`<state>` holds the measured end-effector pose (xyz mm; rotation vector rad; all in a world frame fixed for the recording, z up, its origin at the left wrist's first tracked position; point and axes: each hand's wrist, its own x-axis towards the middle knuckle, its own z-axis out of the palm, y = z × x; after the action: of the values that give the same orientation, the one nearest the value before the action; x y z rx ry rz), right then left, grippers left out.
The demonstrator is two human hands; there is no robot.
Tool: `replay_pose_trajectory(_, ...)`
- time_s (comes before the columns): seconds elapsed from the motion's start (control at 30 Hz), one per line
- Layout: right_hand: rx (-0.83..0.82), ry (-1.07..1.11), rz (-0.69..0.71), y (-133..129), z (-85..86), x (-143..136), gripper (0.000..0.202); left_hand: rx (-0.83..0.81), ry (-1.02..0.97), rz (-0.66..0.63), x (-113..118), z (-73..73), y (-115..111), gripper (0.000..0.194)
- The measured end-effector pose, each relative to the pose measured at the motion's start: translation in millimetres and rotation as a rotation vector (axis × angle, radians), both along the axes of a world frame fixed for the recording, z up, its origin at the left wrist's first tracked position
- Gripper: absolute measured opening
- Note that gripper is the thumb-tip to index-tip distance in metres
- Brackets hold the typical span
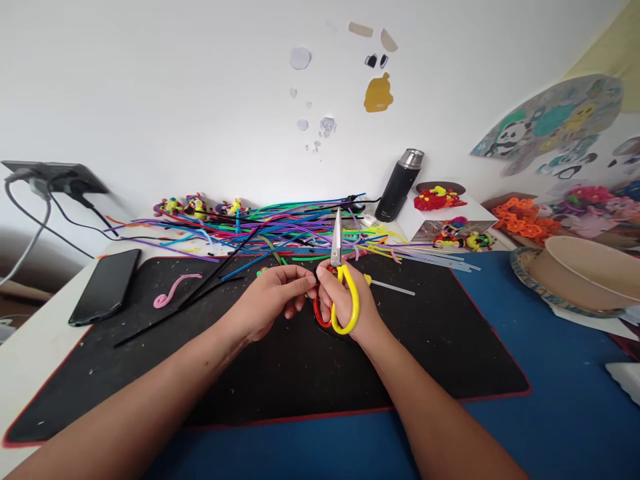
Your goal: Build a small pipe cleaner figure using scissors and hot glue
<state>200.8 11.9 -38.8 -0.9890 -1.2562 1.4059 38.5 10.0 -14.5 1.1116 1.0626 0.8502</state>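
My right hand (350, 297) is closed around a pair of scissors (337, 240) with one yellow and one red handle loop; the blades point up and away from me. Its thumb and fingertip meet those of my left hand (277, 293) at a small black piece of pipe cleaner (316, 274), mostly hidden by the fingers. My left hand pinches that piece. Behind the hands, bits of green, red and yellow peek out, too covered to make out. A pale stick (395, 288) lies just right of my right hand. All this is above a black desk mat (280, 380) with red edging.
Many coloured pipe cleaners (280, 227) are heaped along the wall. Left on the mat are a pink curled pipe cleaner (173, 291) and long black ones (150, 328), beside a phone (106, 287). A black flask (399, 187), a white box (450, 217) and a bowl (530, 280) stand right.
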Motion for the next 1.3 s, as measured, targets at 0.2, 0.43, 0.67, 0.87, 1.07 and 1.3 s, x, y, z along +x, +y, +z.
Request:
replay_pose_trajectory(0.2, -0.002, -0.013, 0.014, -0.2, 0.1, -1.4, 0.034, 0.021, -0.004, 0.002, -1.3, -2.9, 0.2, 0.04)
replay_pose_trajectory(0.43, -0.007, -0.015, -0.011, -1.6, 0.8, -1.2, 0.032, 0.003, -0.017, 0.026, -1.0, -0.6, 0.7, 0.037)
replay_pose_trajectory(0.67, -0.029, 0.017, -0.039, 0.6, -1.7, -1.1, 0.035, -0.008, -0.011, 0.018, 0.2, 1.4, 0.1, 0.04)
replay_pose_trajectory(0.87, -0.037, 0.005, -0.008, -0.1, -2.4, -0.9, 0.033, -0.011, -0.013, -0.005, -1.6, -3.5, 1.5, 0.043)
replay_pose_trajectory(1.07, -0.036, 0.008, -0.002, 0.0, -3.3, -1.2, 0.034, -0.018, 0.008, -0.031, -0.9, -4.1, 0.9, 0.042)
replay_pose_trajectory(1.3, -0.079, 0.045, -0.003, -1.4, 0.8, -0.8, 0.038, 0.015, 0.039, -0.05, -3.2, -4.4, 1.6, 0.039)
